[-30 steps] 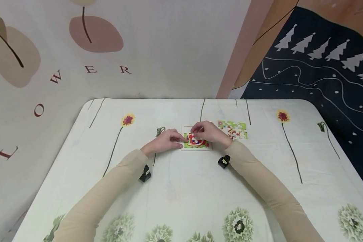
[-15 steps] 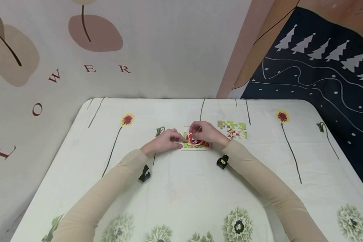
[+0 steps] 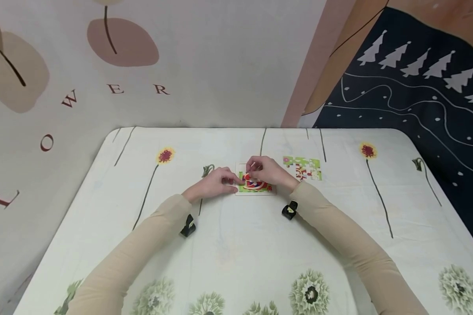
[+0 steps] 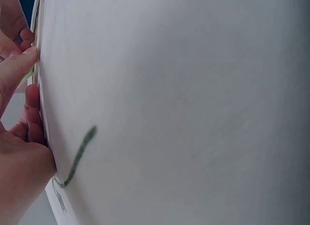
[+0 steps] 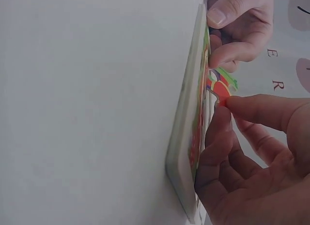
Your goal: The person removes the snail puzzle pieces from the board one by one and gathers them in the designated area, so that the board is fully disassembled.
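Observation:
A shallow jigsaw puzzle tray point(image 3: 256, 194) lies on the table, partly filled with red, white and green pieces. At its left side, my left hand point(image 3: 214, 183) presses a fingertip onto the picture, with the thumb against the tray's edge. My right hand point(image 3: 271, 170) reaches over the tray from the right. Between thumb and forefinger it pinches a red puzzle piece point(image 5: 222, 91), seen tilted up at the picture's surface in the right wrist view. The right hand hides part of the tray's upper right.
Several jigsaw pieces point(image 3: 314, 164) lie grouped right of the tray, partly behind the right wrist. The white tablecloth point(image 3: 228, 245) has printed flowers. A pale patterned curtain point(image 3: 220, 65) rises behind the far edge, with a dark tree-printed cloth point(image 3: 410, 100) at right.
The right hand has shifted slightly left over the tray, its fingers still at the red piece. The left hand stays at the tray's left side.

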Available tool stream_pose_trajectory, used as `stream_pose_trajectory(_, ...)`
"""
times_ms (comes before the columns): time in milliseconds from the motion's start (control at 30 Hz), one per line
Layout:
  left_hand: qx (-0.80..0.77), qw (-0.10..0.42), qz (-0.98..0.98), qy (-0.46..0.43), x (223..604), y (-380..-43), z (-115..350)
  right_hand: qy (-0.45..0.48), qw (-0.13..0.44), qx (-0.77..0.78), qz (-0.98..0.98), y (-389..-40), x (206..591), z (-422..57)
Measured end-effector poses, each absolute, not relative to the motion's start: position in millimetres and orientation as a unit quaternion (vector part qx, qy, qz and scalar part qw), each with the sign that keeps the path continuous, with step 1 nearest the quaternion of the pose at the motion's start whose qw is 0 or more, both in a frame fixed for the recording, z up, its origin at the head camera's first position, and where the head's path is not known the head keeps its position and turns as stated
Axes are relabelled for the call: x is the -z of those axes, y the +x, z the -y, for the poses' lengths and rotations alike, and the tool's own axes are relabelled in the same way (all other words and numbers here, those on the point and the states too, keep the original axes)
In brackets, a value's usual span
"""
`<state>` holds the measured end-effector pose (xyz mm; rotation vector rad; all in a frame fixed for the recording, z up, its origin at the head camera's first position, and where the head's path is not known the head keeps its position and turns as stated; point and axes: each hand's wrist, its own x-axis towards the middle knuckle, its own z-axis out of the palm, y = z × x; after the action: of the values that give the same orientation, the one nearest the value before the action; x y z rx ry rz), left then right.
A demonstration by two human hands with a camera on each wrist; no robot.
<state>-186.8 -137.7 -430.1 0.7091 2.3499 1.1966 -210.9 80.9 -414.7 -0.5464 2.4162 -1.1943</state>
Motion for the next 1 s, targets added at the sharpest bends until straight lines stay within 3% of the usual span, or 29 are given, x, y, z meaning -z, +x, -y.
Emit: stream_pose_trajectory(1000, -0.437, 0.203, -0.835, 0.265, 431, -187, 140, -0.157, 0.199, 0.467, -0.847, -206, 407, -100)
